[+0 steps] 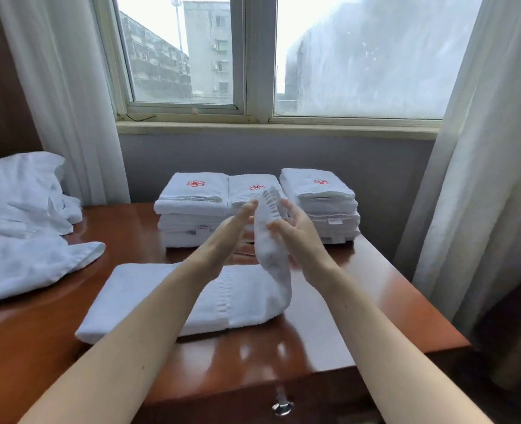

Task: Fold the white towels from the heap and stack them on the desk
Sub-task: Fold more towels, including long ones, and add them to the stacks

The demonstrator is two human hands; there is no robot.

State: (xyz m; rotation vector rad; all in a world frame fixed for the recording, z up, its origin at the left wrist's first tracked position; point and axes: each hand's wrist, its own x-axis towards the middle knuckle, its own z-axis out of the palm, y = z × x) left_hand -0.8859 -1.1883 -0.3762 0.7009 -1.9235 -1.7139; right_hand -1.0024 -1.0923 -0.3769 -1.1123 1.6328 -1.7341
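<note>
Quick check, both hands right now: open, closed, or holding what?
Left hand: open, fingers straight against the towel's lifted end.
Right hand: grips that lifted end.

Stacks point(192, 206) behind towel point(149, 298), heap point(23, 228) left.

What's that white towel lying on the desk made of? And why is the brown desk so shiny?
The towel looks like soft cotton terry: fuzzy and matte, with a woven band, and its lifted end bends limply. The desk looks like reddish-brown wood under a glossy varnish, because bright light mirrors on its top. It could be veneer, though; the picture cannot settle that.
</note>
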